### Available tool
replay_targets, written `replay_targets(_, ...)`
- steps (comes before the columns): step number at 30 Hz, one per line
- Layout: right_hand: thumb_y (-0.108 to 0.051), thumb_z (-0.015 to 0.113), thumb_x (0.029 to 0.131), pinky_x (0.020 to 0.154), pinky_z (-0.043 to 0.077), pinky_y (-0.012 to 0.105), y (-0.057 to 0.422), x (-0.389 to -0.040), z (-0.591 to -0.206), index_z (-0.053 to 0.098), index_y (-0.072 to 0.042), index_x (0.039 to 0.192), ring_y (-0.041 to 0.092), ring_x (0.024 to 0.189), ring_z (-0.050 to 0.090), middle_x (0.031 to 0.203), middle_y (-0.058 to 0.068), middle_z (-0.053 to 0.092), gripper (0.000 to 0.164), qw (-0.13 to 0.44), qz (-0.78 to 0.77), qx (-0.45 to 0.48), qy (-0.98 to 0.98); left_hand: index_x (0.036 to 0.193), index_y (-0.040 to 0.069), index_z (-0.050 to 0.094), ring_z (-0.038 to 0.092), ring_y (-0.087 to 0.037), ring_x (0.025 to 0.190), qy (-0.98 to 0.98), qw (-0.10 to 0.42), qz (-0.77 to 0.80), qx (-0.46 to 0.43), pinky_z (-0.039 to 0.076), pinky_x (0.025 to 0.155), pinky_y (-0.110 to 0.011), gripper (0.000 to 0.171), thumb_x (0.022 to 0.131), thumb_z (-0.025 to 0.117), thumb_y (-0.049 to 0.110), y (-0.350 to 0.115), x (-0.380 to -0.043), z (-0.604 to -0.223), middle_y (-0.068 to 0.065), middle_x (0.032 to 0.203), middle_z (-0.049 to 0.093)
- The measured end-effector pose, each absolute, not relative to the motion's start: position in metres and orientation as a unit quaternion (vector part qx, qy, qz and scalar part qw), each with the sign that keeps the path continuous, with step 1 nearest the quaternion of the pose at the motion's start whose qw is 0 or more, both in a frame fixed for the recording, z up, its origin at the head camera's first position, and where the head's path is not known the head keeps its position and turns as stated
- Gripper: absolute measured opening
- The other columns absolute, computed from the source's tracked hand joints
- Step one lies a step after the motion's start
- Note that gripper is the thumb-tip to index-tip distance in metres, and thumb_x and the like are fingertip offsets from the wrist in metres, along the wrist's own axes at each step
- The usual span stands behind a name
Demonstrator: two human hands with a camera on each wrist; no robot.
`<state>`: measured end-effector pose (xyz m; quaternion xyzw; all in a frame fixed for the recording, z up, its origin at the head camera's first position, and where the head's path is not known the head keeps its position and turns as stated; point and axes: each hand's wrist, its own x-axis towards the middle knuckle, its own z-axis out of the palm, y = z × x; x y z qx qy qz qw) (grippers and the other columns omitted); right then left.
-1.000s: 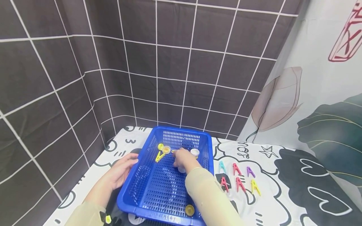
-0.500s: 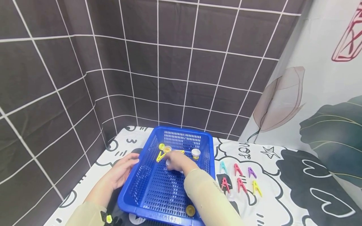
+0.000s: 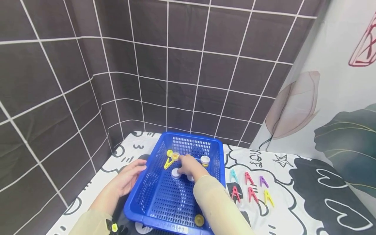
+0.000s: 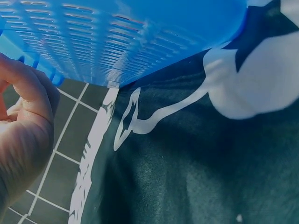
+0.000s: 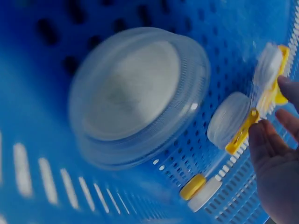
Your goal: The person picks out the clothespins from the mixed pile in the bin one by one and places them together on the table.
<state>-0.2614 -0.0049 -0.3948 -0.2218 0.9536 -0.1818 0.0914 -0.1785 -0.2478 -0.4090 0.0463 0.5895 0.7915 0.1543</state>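
My right hand (image 3: 191, 164) is inside the blue basket (image 3: 164, 219), low over its far half. In the right wrist view its fingertips are right at a yellow clothespin (image 5: 240, 134) that leans on a clear round lid (image 5: 229, 119). The thumb and fingers stand apart. A second yellow clothespin (image 3: 168, 164) lies on the left with its end near a clear round piece (image 3: 175, 156). A whitish disc (image 3: 176, 173) lies just left of the right hand. My left hand (image 3: 129, 178) rests against the basket's left side, its fingers at the rim.
Several clothespins, among them teal (image 3: 233, 175), purple (image 3: 263, 181) and yellow (image 3: 268, 197), lie on the patterned cloth right of the basket. A white cap (image 3: 205, 159), a yellow cap (image 3: 169, 153) and a gold cap (image 3: 199, 220) sit inside. Dark grid cloth (image 3: 188, 81) hangs behind.
My right hand moved left with a whitish disc under its fingers, left it on the basket floor, and moved back right over the clothespin. The left hand stays at the basket's side.
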Motion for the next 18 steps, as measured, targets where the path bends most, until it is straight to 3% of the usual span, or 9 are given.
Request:
replay_targets(4, -0.022, 0.074, 0.076, 0.095, 0.045, 0.048, 0.0013, -0.2650, -0.3931, 0.056, -0.002, 0.122, 0.035, 0.109, 0.052, 0.114, 0.018, 0.055, 0.053, 0.067, -0.185, -0.187, 0.962, 0.114, 0.009, 0.041, 0.064, -0.014, 0.074, 0.581, 0.165, 0.795, 0.055, 0.057, 0.063, -0.027, 0.018, 0.097, 0.047, 0.012, -0.2466, -0.1789, -0.4087, -0.005, 0.093, 0.063)
replay_targets(18, -0.022, 0.074, 0.078, 0.099, 0.039, 0.054, 0.0003, -0.2676, -0.3978, 0.053, 0.000, 0.125, 0.042, 0.116, 0.045, 0.120, 0.024, 0.050, 0.056, 0.074, -0.184, -0.151, 0.968, 0.116, 0.008, 0.038, 0.063, -0.012, 0.074, 0.583, 0.163, 0.794, 0.046, 0.057, 0.062, -0.025, 0.022, 0.097, 0.048, 0.013, -0.2454, -0.1780, -0.4075, -0.005, 0.093, 0.062)
